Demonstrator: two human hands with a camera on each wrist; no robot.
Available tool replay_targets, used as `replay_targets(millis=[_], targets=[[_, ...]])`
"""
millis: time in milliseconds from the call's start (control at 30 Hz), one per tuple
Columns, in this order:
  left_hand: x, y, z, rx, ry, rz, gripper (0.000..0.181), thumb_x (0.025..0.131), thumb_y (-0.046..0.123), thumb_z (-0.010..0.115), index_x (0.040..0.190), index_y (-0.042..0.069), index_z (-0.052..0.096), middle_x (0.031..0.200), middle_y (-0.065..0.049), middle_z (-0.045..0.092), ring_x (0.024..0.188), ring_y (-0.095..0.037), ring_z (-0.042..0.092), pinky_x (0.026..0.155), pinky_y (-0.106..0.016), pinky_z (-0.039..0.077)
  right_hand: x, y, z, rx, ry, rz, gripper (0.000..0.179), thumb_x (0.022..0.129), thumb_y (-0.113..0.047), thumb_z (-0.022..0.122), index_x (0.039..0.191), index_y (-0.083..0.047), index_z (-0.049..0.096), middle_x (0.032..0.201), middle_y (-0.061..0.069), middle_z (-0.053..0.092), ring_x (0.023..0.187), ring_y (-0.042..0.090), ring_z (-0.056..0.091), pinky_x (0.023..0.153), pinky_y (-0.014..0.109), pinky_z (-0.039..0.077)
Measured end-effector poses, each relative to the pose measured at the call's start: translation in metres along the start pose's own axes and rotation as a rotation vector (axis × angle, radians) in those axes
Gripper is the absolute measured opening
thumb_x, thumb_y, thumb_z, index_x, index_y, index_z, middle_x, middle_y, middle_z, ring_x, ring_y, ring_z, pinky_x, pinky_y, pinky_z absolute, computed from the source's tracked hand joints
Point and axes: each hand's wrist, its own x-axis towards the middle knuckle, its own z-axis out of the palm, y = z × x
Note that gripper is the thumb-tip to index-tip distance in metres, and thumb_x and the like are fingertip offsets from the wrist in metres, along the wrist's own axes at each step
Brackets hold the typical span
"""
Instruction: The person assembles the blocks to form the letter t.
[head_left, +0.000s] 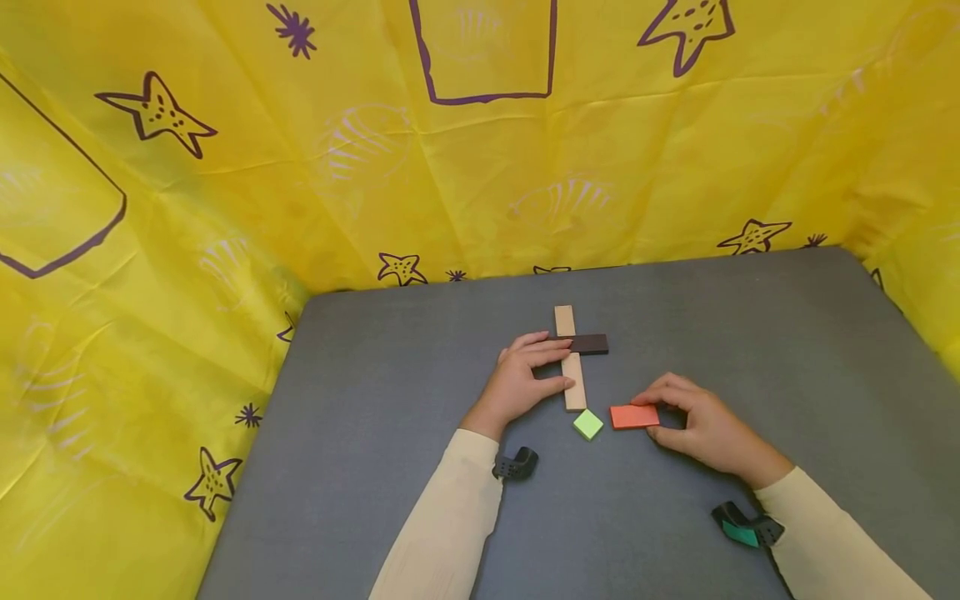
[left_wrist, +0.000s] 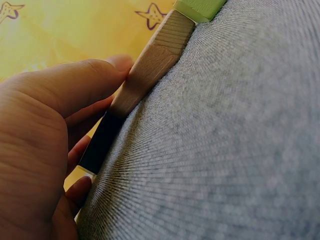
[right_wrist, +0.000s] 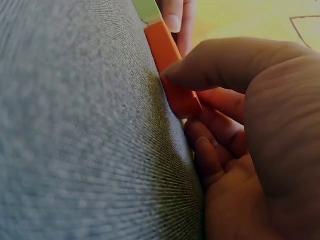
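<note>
Flat blocks lie on the grey table. A light wooden block (head_left: 574,383) points away from me, with a dark brown block (head_left: 590,344) crosswise at its far end and another light wooden block (head_left: 565,321) beyond that. My left hand (head_left: 517,375) rests along them, fairly straight fingers touching the dark brown block and the thumb at the near wooden one. A green square block (head_left: 588,424) sits turned like a diamond at the near end. To its right, my right hand (head_left: 708,425) pinches a red block (head_left: 634,417) at its right end between thumb and fingers, low on the table surface.
The grey table (head_left: 390,400) ends at a yellow cloth (head_left: 465,192) printed with starfish and shells, which hangs behind and at both sides. Dark bands (head_left: 517,463) with small cameras sit at both wrists, over beige sleeves (head_left: 442,525).
</note>
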Motion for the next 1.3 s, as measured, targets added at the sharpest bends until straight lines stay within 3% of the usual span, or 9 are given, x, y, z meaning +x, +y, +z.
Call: replay_targets(millis=[333, 667, 867, 1300], targets=[[0.0002, 0.0008, -0.0007, -0.012, -0.007, -0.003, 0.050, 0.093, 0.027, 0.091, 0.141, 0.018, 0.077, 0.146, 0.015, 0.067, 0.151, -0.007, 0.039, 0.121, -0.062, 0.022, -0.0009, -0.0007, -0.0015, 0.031, -0.082, -0.077, 0.038, 0.089, -0.004, 0.092, 0.118, -0.025, 0.079, 0.115, -0.013, 0.066, 0.107, 0.013, 0.061, 0.094, 0.019, 0.045], [-0.0002, 0.0013, -0.0011, -0.005, -0.002, 0.000, 0.051, 0.093, 0.027, 0.091, 0.142, 0.018, 0.077, 0.146, 0.013, 0.067, 0.151, -0.008, 0.039, 0.120, -0.058, 0.026, -0.0002, -0.0051, -0.0011, 0.053, -0.112, -0.125, 0.034, 0.091, -0.010, 0.092, 0.119, -0.025, 0.079, 0.116, -0.012, 0.067, 0.105, 0.013, 0.061, 0.094, 0.022, 0.046], [0.0000, 0.0024, -0.0007, 0.007, -0.007, -0.002, 0.052, 0.093, 0.028, 0.091, 0.142, 0.018, 0.076, 0.146, 0.012, 0.067, 0.151, -0.009, 0.039, 0.119, -0.056, 0.028, -0.0006, -0.0059, -0.0014, 0.051, -0.117, -0.128, 0.035, 0.091, -0.010, 0.092, 0.119, -0.026, 0.079, 0.116, -0.013, 0.067, 0.105, 0.013, 0.061, 0.093, 0.024, 0.047], [0.0009, 0.0023, 0.0001, 0.003, -0.009, -0.016, 0.052, 0.094, 0.029, 0.090, 0.143, 0.019, 0.076, 0.147, 0.014, 0.066, 0.152, -0.008, 0.038, 0.121, -0.063, 0.021, -0.0002, -0.0056, -0.0006, 0.023, -0.129, -0.107, 0.032, 0.092, -0.015, 0.092, 0.119, -0.028, 0.079, 0.115, -0.016, 0.066, 0.106, 0.011, 0.060, 0.092, 0.029, 0.050]])
